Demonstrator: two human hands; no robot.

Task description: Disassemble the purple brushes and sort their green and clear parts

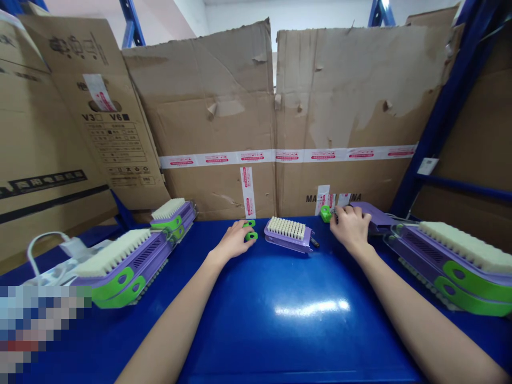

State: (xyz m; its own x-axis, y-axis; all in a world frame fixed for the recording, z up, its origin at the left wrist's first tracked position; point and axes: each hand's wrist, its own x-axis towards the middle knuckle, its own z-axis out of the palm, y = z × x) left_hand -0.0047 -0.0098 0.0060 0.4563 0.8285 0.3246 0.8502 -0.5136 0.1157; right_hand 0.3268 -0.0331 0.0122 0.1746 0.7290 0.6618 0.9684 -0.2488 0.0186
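Blue table [304, 330] first. My left hand [233, 241] pinches the loop of a stiff, probably light green handle [252, 235]. Right hand [351, 226]: grip unclear.

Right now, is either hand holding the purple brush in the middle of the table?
No, the brush lies untouched between them; the left hand is at the green loops, the right hand at a purple part.

My left hand [234, 240] touching green loop handles [250, 230], purple brush [288, 234] bristles-up between my hands, my right hand [350, 226] beside a green piece [326, 213], all on blue table [280, 320]
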